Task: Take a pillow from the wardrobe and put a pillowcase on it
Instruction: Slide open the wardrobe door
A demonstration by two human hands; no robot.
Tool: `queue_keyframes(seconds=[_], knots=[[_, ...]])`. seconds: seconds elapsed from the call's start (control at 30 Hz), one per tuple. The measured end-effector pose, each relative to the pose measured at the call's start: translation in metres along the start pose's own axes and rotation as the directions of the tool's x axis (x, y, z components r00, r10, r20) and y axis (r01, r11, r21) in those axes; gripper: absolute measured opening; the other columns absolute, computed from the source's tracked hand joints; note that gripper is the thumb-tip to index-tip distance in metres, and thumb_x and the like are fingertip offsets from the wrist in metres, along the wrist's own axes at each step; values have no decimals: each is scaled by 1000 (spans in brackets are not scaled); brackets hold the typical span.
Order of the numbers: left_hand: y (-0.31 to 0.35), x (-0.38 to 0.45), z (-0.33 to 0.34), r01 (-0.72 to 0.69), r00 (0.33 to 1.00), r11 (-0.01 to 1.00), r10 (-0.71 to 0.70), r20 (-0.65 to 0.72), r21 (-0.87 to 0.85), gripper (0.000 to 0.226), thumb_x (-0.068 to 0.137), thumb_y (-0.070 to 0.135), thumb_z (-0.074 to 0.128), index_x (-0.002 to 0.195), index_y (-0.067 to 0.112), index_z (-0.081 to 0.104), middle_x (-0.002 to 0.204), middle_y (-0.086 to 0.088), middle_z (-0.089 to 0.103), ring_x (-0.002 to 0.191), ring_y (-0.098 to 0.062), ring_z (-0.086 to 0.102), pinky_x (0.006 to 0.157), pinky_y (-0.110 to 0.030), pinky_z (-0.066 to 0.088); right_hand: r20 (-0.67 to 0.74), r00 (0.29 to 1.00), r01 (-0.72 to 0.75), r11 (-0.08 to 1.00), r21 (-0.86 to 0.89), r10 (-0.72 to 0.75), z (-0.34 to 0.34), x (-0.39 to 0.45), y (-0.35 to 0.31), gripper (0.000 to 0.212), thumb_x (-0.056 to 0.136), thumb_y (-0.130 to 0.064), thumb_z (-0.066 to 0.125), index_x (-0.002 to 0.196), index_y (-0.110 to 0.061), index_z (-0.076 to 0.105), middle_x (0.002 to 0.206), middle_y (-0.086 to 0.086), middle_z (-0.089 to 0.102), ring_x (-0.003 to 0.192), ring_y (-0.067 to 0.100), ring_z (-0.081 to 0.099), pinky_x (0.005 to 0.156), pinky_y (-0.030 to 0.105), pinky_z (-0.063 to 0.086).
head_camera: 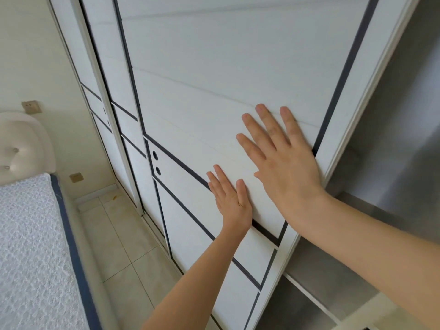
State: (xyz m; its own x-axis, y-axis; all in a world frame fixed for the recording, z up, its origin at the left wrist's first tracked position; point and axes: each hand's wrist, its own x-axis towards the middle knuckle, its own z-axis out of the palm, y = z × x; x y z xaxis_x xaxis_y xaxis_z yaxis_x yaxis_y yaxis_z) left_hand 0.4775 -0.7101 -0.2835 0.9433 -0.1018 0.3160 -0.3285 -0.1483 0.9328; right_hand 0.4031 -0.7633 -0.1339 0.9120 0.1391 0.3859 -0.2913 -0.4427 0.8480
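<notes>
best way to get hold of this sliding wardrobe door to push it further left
No handle shows, so keep flat palms on the sliding door, as the left hand and right hand are. Or hook fingers round its exposed right edge.

Cream plastered wall (28, 55) fitted with two beige socket plates (31, 106), pale square-tiled floor (119, 236) lit by daylight, white tufted padded headboard (21, 148), white textured mattress edged in dark blue piping (35, 258) set against it

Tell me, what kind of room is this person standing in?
Most likely a bedroom. Both hands, left and right, press flat on a white sliding wardrobe door, and a bed's mattress with a padded headboard stands alongside.
</notes>
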Motion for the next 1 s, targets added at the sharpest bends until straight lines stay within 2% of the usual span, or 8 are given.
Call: queue_keyframes(seconds=[0.2,0.33,0.63,0.7,0.87,1.0], knots=[[-14,42,-26,40,999,997,-38,35,-62,64,104,45,24,154,31,-13,162,5,-23,143,-4,-26,114,-29,-11,-19,1000,2,1000,-26,-3,-1,46,-21,80,94,-58,13,148,-12,-23,154,21,-31,139,46,-27,107,64,-21],[-26,71,-45,45,997,996,-39,72,-76,64,104,45,24,154,30,-13,162,5,-24,146,-10,-26,119,-36,-11,-38,999,2,999,-39,-3,-3,75,-35,79,93,-59,12,149,-13,-21,156,20,-27,141,45,-23,110,63,-16],[-53,139,-77,-5,999,998,8,49,-70,61,105,39,21,155,23,-11,162,8,-20,146,-9,-27,122,-45,-8,-63,997,42,996,-78,-47,-3,147,-69,81,92,-59,8,149,-8,-20,154,27,-25,140,51,-21,107,68,-16],[-59,154,-84,-10,999,998,12,33,-59,60,106,37,20,154,22,-11,160,12,-19,146,-8,-26,122,-44,-8,-64,997,44,996,-78,-49,-5,165,-77,82,92,-59,9,149,-7,-19,154,28,-23,140,52,-20,107,69,-15],[-78,198,-103,-10,1000,999,10,8,-34,59,106,36,20,154,23,-11,162,9,-19,146,-6,-25,122,-41,-9,-98,993,61,995,-78,-68,-4,212,-102,81,93,-58,9,149,-5,-17,154,30,-22,139,54,-19,106,70,-15],[-95,228,-116,-8,1000,1000,8,4,-4,61,104,44,16,155,25,-11,163,9,-18,145,-2,-24,121,-34,-10,-96,993,64,995,-72,-71,-8,244,-118,81,94,-57,11,149,-5,-16,153,32,-23,138,55,-20,105,71,-15]])
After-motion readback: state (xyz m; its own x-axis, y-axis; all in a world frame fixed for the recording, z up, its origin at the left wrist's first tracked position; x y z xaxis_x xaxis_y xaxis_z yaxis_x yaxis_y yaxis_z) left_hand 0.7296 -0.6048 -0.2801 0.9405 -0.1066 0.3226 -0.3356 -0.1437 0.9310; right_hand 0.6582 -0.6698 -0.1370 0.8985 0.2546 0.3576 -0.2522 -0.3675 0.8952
